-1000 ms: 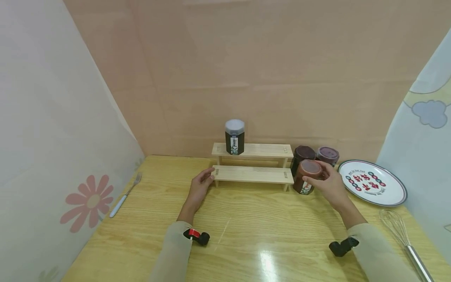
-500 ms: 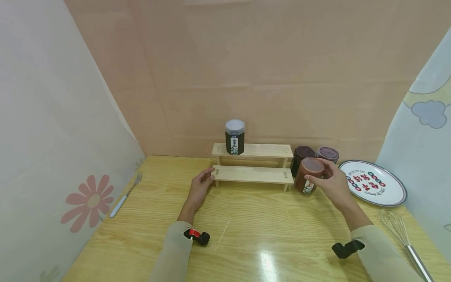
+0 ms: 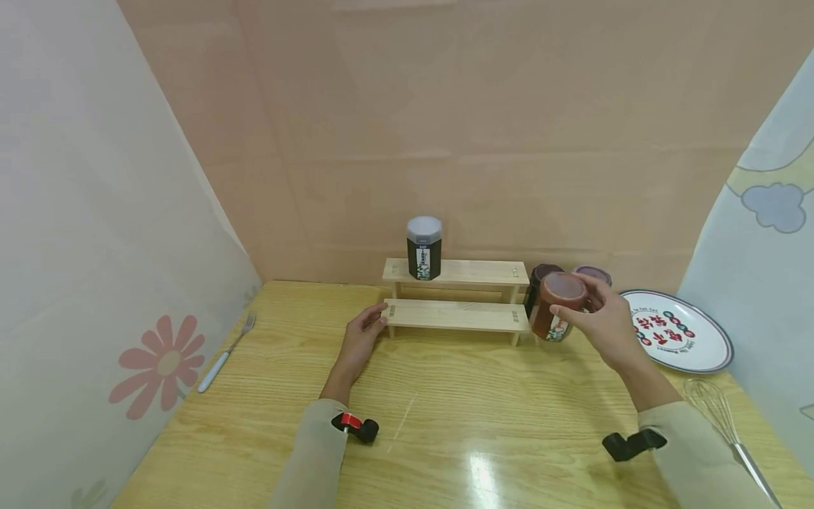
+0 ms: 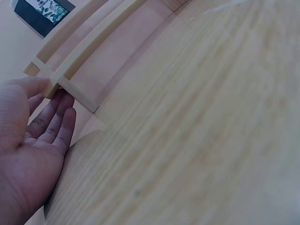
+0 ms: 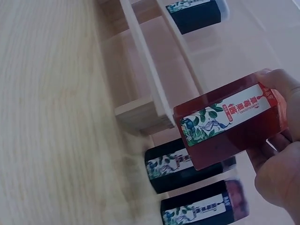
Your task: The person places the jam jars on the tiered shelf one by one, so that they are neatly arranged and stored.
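- Jar, red, faceted, see-through (image 5: 228,121), is at three o'clock of pale wooden two-tier shelf (image 3: 454,313), its top pinched by right hand (image 3: 605,324).
- Left hand (image 3: 360,341) pinches shelf's nine-o'clock end; steady hold should prevent sliding.

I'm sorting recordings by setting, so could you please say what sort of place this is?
Probably a staged, kitchen-like set: a peach backdrop behind the wood-grain table, which holds a two-tier wooden rack and balloon whisk.

Red jar (image 3: 555,309) in RH (image 3: 607,324) (LH (image 3: 360,337) on shelf (image 3: 454,313))
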Tool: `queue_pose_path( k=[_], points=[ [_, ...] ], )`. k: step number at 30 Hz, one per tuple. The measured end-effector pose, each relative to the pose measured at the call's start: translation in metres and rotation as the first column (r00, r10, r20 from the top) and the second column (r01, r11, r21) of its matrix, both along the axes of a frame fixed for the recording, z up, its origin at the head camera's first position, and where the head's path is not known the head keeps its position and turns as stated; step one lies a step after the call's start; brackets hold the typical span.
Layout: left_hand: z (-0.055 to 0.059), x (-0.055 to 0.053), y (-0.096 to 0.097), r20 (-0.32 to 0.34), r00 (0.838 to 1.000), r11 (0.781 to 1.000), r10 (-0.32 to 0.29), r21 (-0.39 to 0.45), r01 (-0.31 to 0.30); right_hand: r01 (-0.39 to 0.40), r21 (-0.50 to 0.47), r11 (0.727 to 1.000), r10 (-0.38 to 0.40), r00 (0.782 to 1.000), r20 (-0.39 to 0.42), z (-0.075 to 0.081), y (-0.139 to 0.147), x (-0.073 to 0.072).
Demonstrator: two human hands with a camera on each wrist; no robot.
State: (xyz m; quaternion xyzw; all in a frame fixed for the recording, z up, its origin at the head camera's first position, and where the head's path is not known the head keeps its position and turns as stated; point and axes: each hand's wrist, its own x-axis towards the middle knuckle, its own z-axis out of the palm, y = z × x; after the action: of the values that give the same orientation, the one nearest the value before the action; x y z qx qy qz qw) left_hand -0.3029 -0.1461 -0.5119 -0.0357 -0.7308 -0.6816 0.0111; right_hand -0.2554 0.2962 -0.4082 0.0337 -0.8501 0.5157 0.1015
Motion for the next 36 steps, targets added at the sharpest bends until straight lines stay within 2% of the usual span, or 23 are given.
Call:
queue_pose_path(
  k=[7, 18, 27, 36],
  points=[
    [0.0, -0.001, 0.0, -0.003, 1.0, 1.0, -0.007, -0.005, 0.007, -0.023, -0.063, 0.998, 0.02, 0.999, -0.035, 0.018, -0.009, -0.005],
    [0.004, 0.001, 0.001, -0.001, 1.0, 1.0, -0.006, 0.003, 0.006, -0.044, -0.111, 0.993, 0.039, 0.998, -0.045, 0.042, -0.034, -0.027],
    [0.002, 0.001, 0.001, -0.002, 1.0, 1.0, -0.005, 0.01, 0.005, -0.1, -0.198, 0.975, 0.087, 0.994, -0.073, 0.046, -0.058, -0.049],
    [0.0, 0.001, 0.0, 0.001, 1.0, 1.0, -0.006, 0.01, 0.006, -0.086, -0.167, 0.982, 0.086, 0.996, -0.006, 0.052, -0.073, -0.06]
  ],
)
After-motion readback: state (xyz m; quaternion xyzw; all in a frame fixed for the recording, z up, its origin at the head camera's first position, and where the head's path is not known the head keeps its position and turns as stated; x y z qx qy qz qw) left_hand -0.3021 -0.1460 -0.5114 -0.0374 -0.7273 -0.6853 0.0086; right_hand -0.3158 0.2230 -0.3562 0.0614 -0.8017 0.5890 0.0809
